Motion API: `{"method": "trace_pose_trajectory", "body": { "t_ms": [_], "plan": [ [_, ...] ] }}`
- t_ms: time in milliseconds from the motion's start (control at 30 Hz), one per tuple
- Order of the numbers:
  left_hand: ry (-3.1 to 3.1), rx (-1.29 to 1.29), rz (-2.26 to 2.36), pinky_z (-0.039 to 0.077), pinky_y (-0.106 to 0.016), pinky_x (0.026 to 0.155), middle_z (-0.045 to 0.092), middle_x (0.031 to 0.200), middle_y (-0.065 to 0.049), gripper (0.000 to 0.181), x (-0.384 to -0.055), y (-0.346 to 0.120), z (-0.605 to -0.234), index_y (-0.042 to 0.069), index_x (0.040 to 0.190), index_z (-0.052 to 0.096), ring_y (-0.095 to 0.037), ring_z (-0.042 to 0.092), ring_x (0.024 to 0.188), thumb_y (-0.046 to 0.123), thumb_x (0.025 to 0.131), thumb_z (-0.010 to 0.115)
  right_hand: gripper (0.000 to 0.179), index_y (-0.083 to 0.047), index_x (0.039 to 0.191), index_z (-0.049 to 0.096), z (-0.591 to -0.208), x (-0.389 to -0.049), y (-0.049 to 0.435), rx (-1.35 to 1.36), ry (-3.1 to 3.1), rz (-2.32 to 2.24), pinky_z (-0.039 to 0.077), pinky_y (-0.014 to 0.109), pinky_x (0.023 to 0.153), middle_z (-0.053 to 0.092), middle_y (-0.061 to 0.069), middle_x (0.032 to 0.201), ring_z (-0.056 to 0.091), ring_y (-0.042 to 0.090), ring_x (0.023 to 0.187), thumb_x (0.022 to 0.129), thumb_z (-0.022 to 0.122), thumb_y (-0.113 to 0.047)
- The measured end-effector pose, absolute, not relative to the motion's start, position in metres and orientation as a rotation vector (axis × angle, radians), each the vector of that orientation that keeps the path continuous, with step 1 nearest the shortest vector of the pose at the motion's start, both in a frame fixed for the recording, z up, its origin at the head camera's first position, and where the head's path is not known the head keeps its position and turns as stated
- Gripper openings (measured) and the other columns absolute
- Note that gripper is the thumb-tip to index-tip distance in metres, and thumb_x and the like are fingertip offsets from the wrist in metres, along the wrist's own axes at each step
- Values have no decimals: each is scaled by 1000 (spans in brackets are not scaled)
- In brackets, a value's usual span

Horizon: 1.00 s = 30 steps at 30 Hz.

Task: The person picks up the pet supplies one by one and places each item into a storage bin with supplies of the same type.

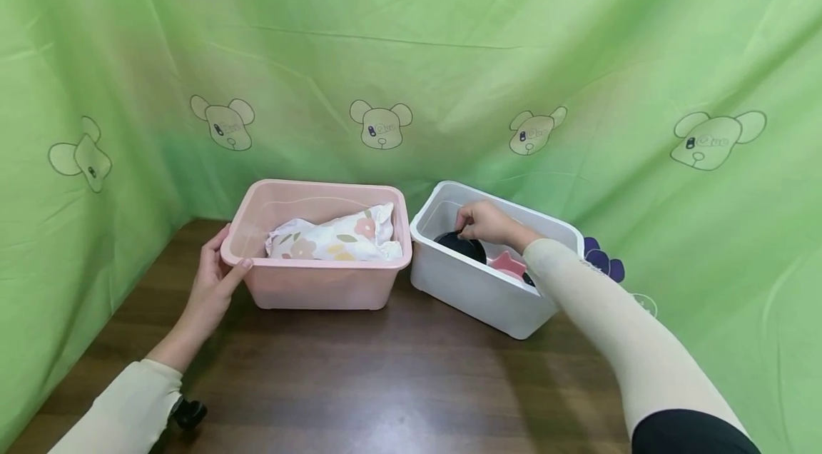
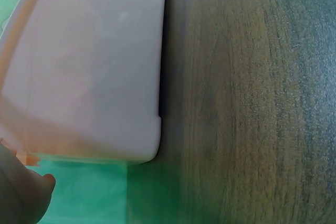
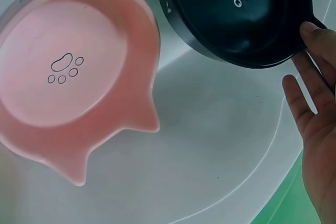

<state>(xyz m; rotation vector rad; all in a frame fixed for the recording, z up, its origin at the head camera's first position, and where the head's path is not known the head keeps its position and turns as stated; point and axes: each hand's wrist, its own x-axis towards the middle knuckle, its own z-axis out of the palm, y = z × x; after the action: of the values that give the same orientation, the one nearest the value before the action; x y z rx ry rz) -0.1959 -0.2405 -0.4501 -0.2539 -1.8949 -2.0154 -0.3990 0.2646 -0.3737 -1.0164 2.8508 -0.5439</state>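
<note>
My right hand [image 1: 488,221] reaches into the white bin [image 1: 469,295] and pinches a black pet bowl [image 3: 247,19] by its pointed ear, between thumb and fingers. A white paw print marks the bowl's inside. Beside it in the bin, a pink cat-eared pet bowl [image 3: 63,93] also bears a paw print. My left hand [image 1: 210,279] grips the left end of the pink bin [image 1: 321,286], its thumb over the front corner of the rim. Inside the pink bin lies a white, flower-patterned cloth cushion [image 1: 340,236] with ruffled ends.
The two bins stand side by side on a dark wooden table [image 1: 359,375], their rims close together. Behind and around them hangs a green curtain [image 1: 411,26] with bear-head prints. A purple petal-shaped thing [image 1: 604,260] shows past the white bin's right end.
</note>
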Motion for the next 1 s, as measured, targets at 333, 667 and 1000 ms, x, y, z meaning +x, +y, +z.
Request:
{"method": "trace_pose_trajectory", "body": {
  "t_ms": [333,667,1000],
  "plan": [
    [-1922,-246,-2001,42,-7,100,23,163,-27,70,-194,-240,-450,2,160,19,-19,40,138,4,103,58,11,-9,91,76,-374,-399,264,-992,2810,-533,58,43,87,75,2,92,69,23,94,83,78,-1],
    [-1957,-250,-1981,43,-7,98,26,159,-30,70,-195,-241,-446,1,160,18,-17,43,134,4,102,59,30,0,122,70,-349,-397,272,-950,2781,-637,56,49,96,71,20,121,67,34,113,92,66,3],
    [-2062,-203,-1903,43,-5,96,30,159,-29,72,-192,-244,-441,1,160,19,-12,45,130,6,101,61,29,-4,123,71,-317,-387,279,-1027,2853,-513,52,54,101,71,13,123,64,35,118,94,69,-6]
  ]
}}
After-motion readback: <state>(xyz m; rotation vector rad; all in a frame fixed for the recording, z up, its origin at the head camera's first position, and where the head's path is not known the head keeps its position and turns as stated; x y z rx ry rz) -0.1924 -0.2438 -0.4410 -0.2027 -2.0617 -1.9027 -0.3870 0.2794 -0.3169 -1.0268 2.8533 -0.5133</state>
